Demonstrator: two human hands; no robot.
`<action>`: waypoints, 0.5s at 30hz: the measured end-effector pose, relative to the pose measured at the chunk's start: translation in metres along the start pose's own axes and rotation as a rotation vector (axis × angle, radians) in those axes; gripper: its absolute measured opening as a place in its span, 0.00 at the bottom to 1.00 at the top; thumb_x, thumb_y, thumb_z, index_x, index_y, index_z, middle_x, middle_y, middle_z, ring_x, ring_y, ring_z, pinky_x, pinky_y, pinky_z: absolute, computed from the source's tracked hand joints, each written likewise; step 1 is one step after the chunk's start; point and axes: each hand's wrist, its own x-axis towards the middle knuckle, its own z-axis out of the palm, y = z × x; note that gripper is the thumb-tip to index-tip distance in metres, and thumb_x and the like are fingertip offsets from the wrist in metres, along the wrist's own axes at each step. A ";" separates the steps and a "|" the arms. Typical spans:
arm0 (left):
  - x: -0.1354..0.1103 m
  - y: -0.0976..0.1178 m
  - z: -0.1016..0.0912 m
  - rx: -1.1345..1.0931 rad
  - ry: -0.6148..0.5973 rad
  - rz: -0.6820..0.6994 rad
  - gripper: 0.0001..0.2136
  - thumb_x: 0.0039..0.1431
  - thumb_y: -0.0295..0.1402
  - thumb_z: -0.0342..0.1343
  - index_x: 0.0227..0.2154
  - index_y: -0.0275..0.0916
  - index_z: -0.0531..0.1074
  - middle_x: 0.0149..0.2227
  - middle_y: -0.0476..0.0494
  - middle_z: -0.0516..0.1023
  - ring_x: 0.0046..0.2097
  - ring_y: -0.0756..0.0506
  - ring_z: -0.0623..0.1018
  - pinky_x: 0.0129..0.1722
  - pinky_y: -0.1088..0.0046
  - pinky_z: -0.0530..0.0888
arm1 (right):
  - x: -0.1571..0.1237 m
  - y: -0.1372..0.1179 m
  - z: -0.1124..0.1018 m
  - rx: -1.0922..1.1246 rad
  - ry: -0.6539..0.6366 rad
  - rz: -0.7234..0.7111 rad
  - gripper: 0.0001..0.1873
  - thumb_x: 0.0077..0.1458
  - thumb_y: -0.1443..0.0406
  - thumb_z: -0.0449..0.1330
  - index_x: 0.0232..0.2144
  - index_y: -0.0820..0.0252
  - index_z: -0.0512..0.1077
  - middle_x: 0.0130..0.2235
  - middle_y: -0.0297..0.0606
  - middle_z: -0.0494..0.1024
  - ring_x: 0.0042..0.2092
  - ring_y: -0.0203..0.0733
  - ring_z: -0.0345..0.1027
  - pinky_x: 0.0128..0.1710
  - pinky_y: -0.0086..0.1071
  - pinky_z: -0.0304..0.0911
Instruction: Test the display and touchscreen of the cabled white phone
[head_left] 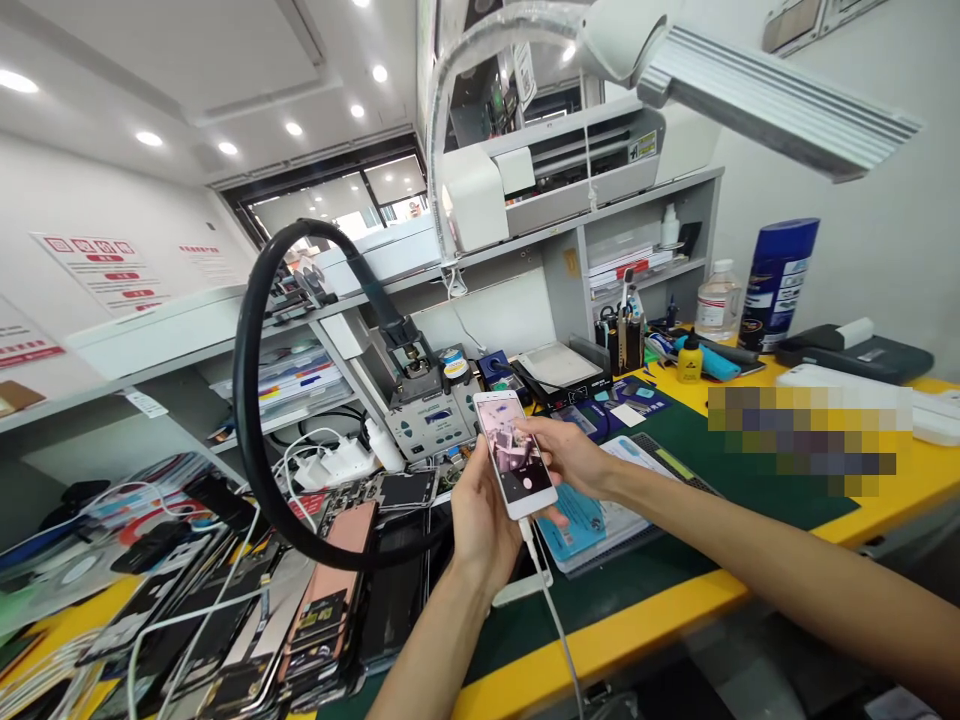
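Note:
A white smartphone (517,455) lies in my left hand (480,510), tilted up with its lit screen facing me. The screen shows a pinkish camera picture with a round button below it. My left fingers wrap around the phone from beneath, partly hidden by it. From the right, my right hand (574,455) reaches over the phone's right edge, one finger stretched onto the upper screen; its other fingers are bent and partly hidden. A white charging cable (551,600) is plugged into the phone's lower end and hangs past the table edge.
Piled phones and phone parts (330,600) cover the left. A thick black hose (247,400) arches beside my left arm from a grey control box (431,425). A clear-covered folder (592,530) lies on the green mat (750,470). A lamp (780,95) hangs overhead.

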 end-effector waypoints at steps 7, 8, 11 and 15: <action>-0.001 -0.003 0.002 0.032 0.077 0.044 0.19 0.64 0.42 0.49 0.52 0.37 0.70 0.40 0.39 0.79 0.37 0.42 0.80 0.30 0.67 0.78 | -0.002 -0.002 0.006 -0.048 0.028 -0.083 0.15 0.56 0.54 0.58 0.31 0.61 0.68 0.17 0.23 0.60 0.14 0.27 0.48 0.10 0.21 0.48; -0.001 -0.004 0.002 0.036 0.093 0.044 0.19 0.64 0.42 0.49 0.52 0.36 0.70 0.40 0.39 0.79 0.38 0.41 0.80 0.30 0.68 0.78 | -0.002 -0.002 0.006 -0.058 0.034 -0.089 0.14 0.56 0.54 0.59 0.32 0.61 0.68 0.18 0.24 0.63 0.14 0.26 0.48 0.10 0.20 0.47; -0.002 -0.006 0.003 0.040 0.131 0.051 0.19 0.63 0.43 0.50 0.51 0.35 0.71 0.40 0.39 0.79 0.39 0.41 0.79 0.31 0.68 0.78 | -0.002 -0.003 0.006 -0.072 0.044 -0.098 0.13 0.56 0.56 0.59 0.33 0.61 0.68 0.19 0.27 0.67 0.15 0.26 0.50 0.10 0.19 0.45; -0.001 -0.008 0.003 0.037 0.114 0.065 0.18 0.63 0.42 0.50 0.48 0.34 0.73 0.41 0.39 0.79 0.40 0.41 0.79 0.32 0.67 0.78 | -0.002 -0.003 0.006 -0.048 0.018 -0.095 0.17 0.58 0.54 0.55 0.27 0.61 0.66 0.16 0.25 0.62 0.14 0.27 0.46 0.09 0.20 0.45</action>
